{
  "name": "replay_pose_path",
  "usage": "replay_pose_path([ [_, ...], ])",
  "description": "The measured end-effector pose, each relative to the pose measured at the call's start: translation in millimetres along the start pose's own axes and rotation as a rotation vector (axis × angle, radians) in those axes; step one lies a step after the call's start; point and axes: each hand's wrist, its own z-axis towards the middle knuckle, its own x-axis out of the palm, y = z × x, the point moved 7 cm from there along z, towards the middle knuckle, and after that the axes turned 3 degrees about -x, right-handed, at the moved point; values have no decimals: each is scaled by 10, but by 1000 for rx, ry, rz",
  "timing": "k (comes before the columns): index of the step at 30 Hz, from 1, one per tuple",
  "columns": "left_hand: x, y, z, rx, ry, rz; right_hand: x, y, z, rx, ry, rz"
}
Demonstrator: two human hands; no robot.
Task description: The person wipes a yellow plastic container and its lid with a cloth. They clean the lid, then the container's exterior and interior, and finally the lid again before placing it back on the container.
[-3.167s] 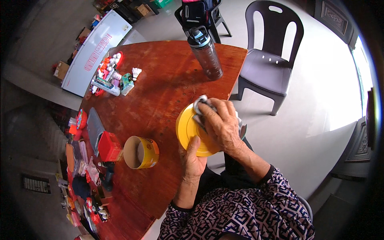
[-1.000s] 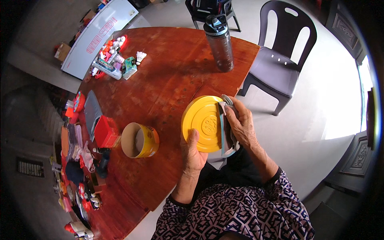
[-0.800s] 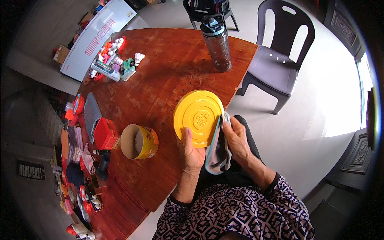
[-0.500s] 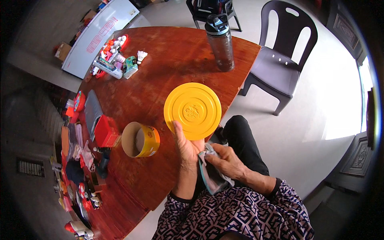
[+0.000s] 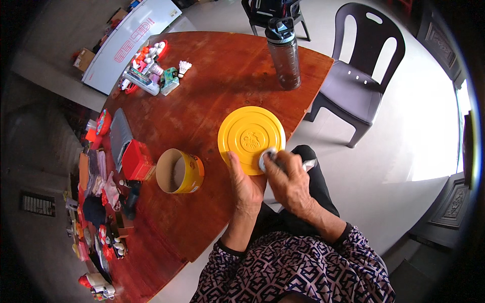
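A round yellow lid (image 5: 247, 126) with raised rings and an embossed design is held up by my left hand (image 5: 245, 187). My left thumb lies over the lid's lower left rim, and the other fingers are hidden behind it. My right hand (image 5: 290, 184) grips a bunched, light-coloured cloth (image 5: 269, 154) and presses it on the lid's lower right face. Part of the cloth sticks out beyond my right knuckles. An uncovered yellow cardboard canister (image 5: 192, 174), its mouth tilted toward me, sits on the table to the left of my hands.
The reddish-brown wooden table (image 5: 202, 101) bears a dark clear water bottle (image 5: 284, 55) at its far right. A shuttlecock (image 5: 185, 67) and small packages sit farther left. A red box (image 5: 137, 160) and cloths crowd the left edge. A grey plastic chair (image 5: 351, 83) stands right of the table.
My right hand has moved up with the cloth, from below the lid onto its lower right face. The cloth, hanging loose before, is now bunched. The lid has shifted slightly right.
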Motion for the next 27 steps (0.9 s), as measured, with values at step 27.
replay_pose_path([
  [27, 242, -145, -300, -3, 72, 441, -71, -39, -119, -13, -213, 353],
])
